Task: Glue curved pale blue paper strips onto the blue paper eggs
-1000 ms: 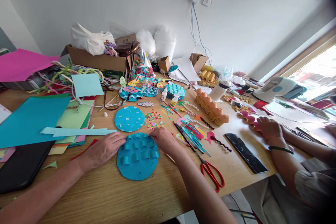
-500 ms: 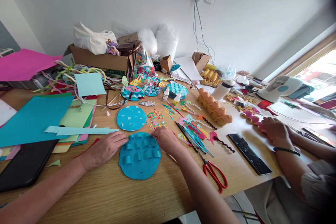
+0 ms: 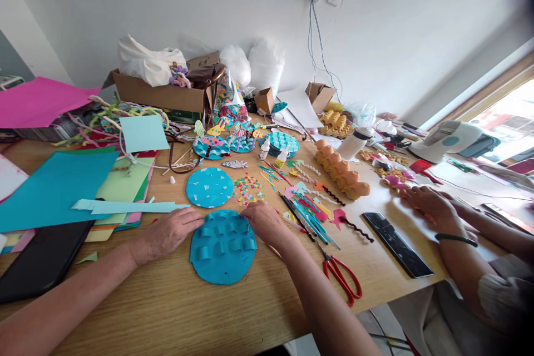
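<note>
1. Disc (image 3: pixel 223 247): blue, with raised paper loops, flat on the counter (image 3: pixel 175 306), dead centre in front of the person and near the front edge.
2. Left hand (image 3: pixel 169 232): grip open, palm down, fingertips on the disc's rim at 10 o'clock. It is pressing, not holding.
3. Right hand (image 3: pixel 262 221): fingers curled down onto the rim at 1 o'clock. I cannot tell whether the grip is pinching a loop or just pressing.
4. Doing it well, my read: anchor the disc with the flat left hand and work the loops with the right fingertips only. Press on the loop ends, not the arches, or they will crush. Use light, even pressure so the disc doesn't skate.
5. Edges: the disc's 6 o'clock rim sits close to the counter's front edge, with only a bare strip of wood between.
6. Open room: bare wood at 7–8 o'clock, under the left forearm. There is little elsewhere.
7. Clutter around the disc:
   - 12 o'clock: small disc (image 3: pixel 209 187), near.
   - 1 o'clock: confetti (image 3: pixel 247 189).
   - 2–3 o'clock: sticks (image 3: pixel 308 217), just beside the right wrist.
   - 4 o'clock: scissors (image 3: pixel 340 278), at the forearm.
   - 9–10 o'clock: paper strips (image 3: pixel 129 207).
   - 8–9 o'clock: tablet (image 3: pixel 41 261), well apart.
8. A co-worker's hand (image 3: pixel 428 203) is working at 3 o'clock, well apart, beyond the phone (image 3: pixel 396 243).
</note>
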`<action>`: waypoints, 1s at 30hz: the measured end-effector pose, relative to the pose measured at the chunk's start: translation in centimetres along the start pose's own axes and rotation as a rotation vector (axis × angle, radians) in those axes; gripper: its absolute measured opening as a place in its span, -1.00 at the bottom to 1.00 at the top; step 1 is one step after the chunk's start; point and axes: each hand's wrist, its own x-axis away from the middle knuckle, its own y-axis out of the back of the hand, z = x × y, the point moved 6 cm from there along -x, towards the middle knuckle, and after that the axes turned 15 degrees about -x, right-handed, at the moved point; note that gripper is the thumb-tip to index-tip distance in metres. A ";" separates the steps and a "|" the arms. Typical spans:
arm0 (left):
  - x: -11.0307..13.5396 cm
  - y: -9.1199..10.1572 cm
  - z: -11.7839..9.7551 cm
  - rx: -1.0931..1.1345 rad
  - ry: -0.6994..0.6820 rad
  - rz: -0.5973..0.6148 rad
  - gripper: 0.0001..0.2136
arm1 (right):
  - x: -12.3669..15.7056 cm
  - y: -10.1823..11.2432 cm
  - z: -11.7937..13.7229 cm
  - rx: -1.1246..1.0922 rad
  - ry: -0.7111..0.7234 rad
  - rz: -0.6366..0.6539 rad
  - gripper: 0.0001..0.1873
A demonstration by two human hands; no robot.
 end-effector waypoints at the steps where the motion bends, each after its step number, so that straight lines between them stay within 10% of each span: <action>1: 0.0 -0.1 0.1 0.010 -0.002 0.002 -0.65 | 0.0 0.0 0.0 -0.001 0.018 -0.006 -0.70; 30: 1.1 1.3 2.0 0.681 0.761 -0.086 -0.70 | -0.3 0.4 -0.2 -0.108 0.004 -0.085 -0.68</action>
